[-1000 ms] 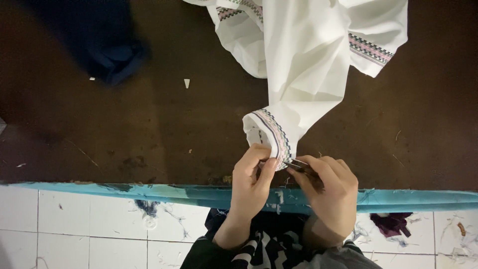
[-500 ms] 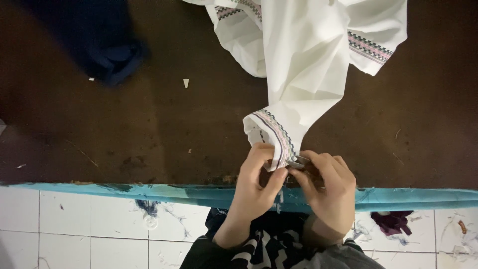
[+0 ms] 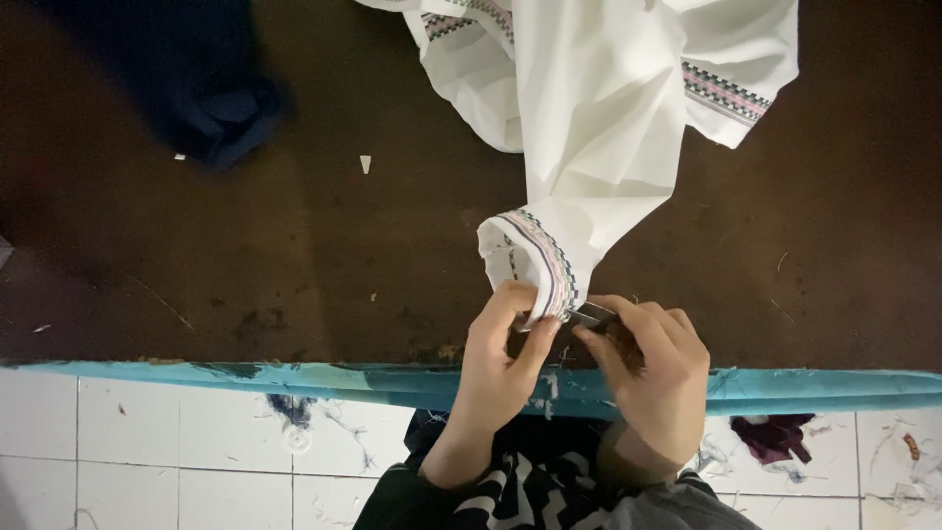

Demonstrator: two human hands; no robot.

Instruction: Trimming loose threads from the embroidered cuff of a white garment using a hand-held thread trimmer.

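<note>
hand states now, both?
Left hand: closed, pinching the patterned cuff of the white garment.
Right hand: closed on a small metal tool at the cuff.

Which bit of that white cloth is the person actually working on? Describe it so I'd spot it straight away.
On the dark brown table lies a white garment with patterned trim. Its lowest sleeve runs down toward the table's turquoise edge, ending in a cuff with a striped woven band. Unlike the other trimmed edges, this cuff is pinched between the left hand and right hand.
</note>
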